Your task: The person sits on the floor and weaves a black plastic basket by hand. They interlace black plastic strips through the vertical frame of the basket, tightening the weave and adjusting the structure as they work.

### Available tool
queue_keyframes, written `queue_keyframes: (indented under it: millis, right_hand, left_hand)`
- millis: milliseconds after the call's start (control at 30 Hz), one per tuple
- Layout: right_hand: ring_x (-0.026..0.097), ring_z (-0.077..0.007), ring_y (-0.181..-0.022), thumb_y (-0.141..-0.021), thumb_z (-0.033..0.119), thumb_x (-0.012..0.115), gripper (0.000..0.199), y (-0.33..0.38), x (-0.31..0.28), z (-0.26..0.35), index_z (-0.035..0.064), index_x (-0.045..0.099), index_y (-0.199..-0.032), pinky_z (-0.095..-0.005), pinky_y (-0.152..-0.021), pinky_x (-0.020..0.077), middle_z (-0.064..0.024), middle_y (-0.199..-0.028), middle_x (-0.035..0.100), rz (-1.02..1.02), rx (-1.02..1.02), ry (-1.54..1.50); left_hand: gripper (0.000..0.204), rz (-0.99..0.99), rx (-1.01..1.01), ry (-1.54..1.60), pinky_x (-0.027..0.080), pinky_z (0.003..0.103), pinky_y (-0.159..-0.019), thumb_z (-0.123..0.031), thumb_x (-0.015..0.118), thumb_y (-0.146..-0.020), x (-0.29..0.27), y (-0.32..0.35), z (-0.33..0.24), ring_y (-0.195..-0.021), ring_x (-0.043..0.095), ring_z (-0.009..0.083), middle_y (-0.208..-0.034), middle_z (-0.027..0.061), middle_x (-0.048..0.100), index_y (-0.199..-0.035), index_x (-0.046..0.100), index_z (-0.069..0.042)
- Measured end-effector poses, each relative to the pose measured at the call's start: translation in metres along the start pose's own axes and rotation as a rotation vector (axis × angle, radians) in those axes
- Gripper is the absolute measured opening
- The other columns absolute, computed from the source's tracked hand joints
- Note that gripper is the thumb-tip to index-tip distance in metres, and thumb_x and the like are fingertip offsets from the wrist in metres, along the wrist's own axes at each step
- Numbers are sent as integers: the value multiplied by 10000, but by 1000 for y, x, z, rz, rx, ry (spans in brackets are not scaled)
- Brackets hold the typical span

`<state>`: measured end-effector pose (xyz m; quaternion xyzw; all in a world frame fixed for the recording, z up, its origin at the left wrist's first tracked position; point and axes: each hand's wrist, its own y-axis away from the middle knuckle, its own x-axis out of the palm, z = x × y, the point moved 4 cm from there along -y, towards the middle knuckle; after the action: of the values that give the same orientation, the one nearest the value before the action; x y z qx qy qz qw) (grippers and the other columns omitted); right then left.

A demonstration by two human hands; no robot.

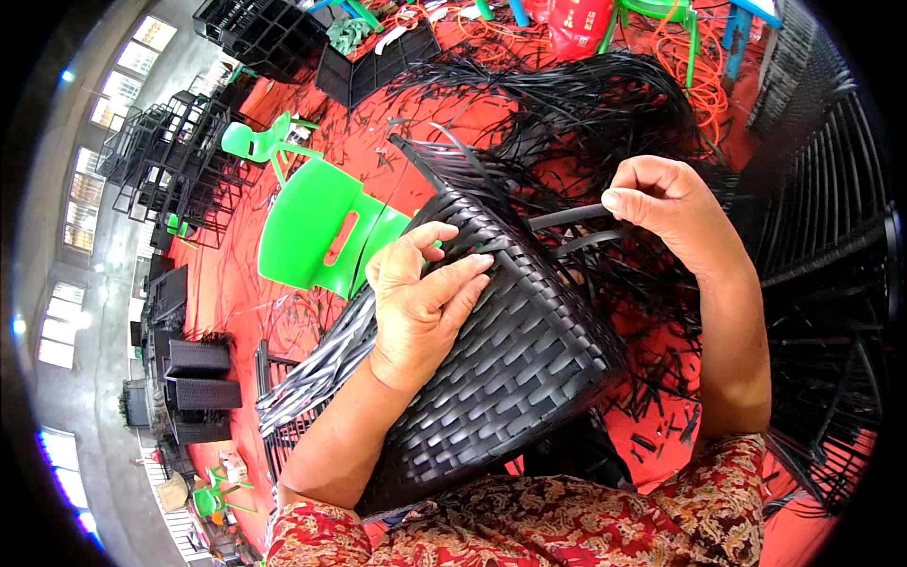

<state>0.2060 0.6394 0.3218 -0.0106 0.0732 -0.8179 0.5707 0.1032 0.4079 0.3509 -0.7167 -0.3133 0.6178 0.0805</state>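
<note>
A woven black basket-like piece of flat plastic strips leans across my lap, its woven face turned up and a corner edge running along its right side. My left hand rests at the upper part of this face, fingers apart, fingertips touching the weave near the edge. Beyond that edge, my right hand pinches a flat black strip between thumb and fingers. The strip runs from the woven edge to my right hand. Just below it, another loose strip sticks out. Loose strip ends hang in a bundle left of my left forearm.
A green plastic chair stands close on the left, with a smaller green chair behind. Tangled black strips cover the red floor ahead. Large woven pieces stand at right. Black frames are stacked far left.
</note>
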Motion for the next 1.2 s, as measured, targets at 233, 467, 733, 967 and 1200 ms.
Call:
queue_keyframes:
  millis: [233,467,733,967,1200]
  right_hand:
    - [390,-10,-564,-799,136,708,241,-7,11,10,48,556,-634,-203,-480,312,75,-617,461,36,-60,86]
    - [372,-9,-549,-786,136,686,280,-15,15,-1,57,505,-587,-218,-471,297,78,-603,437,24,-36,84]
    - [361,-10,-540,-796,163,671,283,-19,16,-1,65,515,-582,-220,-474,289,91,-575,414,45,-37,-13]
    - [361,4,-540,-827,190,658,258,-10,13,-8,71,551,-624,-200,-469,275,97,-582,434,17,-59,-124]
    - [345,-4,-572,-871,201,626,234,8,4,-20,95,526,-688,-190,-503,267,94,-627,410,-84,-100,-387]
  left_hand:
    - [247,31,-103,166,444,299,-722,-39,758,-675,5,-3,9,-808,513,168,-1089,51,569,-911,717,-98]
    - [236,-50,-47,103,447,337,-804,22,732,-671,8,-6,0,-916,526,221,-1159,92,536,-852,706,-126]
    - [353,20,-13,218,409,397,-935,116,638,-643,17,2,9,-1123,490,307,-1354,173,430,-871,706,-145]
    - [336,134,-23,252,331,409,-1018,85,599,-613,13,4,5,-1219,441,351,-1363,221,416,-866,708,-106]
    - [377,151,-54,411,285,428,-1060,131,495,-646,16,10,9,-1270,379,389,-1382,252,366,-879,692,-88]
